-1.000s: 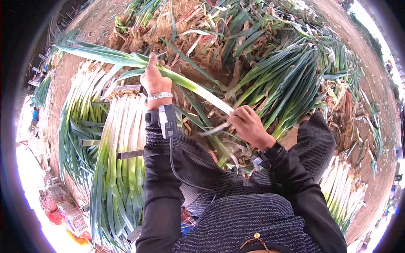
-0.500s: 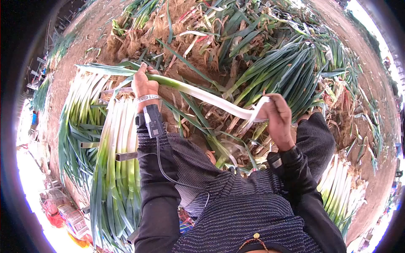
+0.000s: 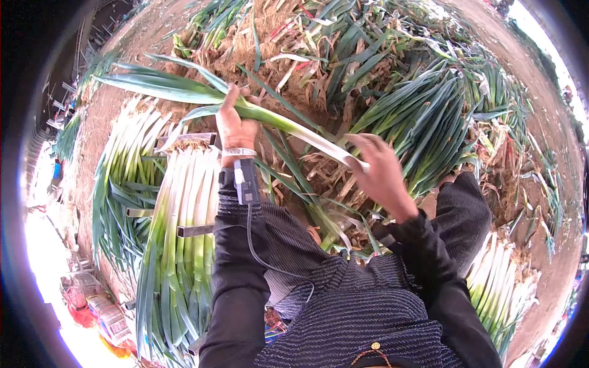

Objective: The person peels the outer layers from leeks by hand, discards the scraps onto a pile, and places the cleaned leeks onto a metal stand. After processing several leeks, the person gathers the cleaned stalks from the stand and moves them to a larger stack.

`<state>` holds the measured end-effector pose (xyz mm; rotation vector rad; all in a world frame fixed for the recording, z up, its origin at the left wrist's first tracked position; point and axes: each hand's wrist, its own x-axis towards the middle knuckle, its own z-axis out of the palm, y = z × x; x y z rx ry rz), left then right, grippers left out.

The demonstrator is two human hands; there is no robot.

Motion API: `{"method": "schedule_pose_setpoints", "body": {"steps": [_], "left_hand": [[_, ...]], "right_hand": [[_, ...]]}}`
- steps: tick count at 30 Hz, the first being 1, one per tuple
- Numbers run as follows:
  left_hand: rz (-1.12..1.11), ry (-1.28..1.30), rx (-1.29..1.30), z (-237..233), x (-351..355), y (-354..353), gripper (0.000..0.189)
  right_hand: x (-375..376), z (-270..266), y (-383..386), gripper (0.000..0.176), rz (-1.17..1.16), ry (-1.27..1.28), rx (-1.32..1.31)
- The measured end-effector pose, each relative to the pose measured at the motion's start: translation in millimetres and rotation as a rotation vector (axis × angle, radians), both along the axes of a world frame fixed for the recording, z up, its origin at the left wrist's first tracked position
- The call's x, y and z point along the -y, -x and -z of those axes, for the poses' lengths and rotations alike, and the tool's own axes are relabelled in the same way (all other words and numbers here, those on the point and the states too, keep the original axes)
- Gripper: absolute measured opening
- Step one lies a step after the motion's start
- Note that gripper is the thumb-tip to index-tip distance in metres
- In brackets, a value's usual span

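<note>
A single leek (image 3: 288, 127) slants across the middle, its green leaves at the upper left and its white end toward the right. My left hand (image 3: 238, 122) is closed round it where the leaves meet the stalk. At the white end is my right hand (image 3: 377, 172), slightly blurred, with its fingers apart and the thumb against the stalk's tip. Below my left hand, a bundle of leeks (image 3: 187, 214) lies in a metal frame (image 3: 195, 230), roots up.
Another leek bundle (image 3: 126, 159) lies at the left. Loose leeks (image 3: 423, 116) lie at the upper right beside leaf trimmings (image 3: 362, 52). More leeks (image 3: 494, 276) are at the lower right. My knees are below the hands.
My left hand and the leek have moved right in view. My right hand has shifted left, its fingers opening from the peeled white layer. The leaves have spread out.
</note>
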<state>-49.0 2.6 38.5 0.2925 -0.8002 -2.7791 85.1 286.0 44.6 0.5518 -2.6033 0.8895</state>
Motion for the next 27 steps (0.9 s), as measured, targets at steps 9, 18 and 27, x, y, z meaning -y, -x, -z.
{"method": "schedule_pose_setpoints", "body": {"steps": [9, 18, 27], "left_hand": [[0.44, -0.198, -0.331, -17.1, -44.4, -28.8, 0.037], [0.51, 0.21, -0.273, -12.6, -76.0, -41.8, 0.057], [0.595, 0.251, -0.221, -5.7, -76.3, -49.6, 0.054]], "right_hand": [[49.0, -3.5, 38.3, 0.055, -0.289, 0.338, 0.514], [66.3, -23.2, 58.1, 0.051, -0.364, 0.579, 0.345], [65.8, -27.2, 53.0, 0.034, -0.341, 1.366, 0.743]]}}
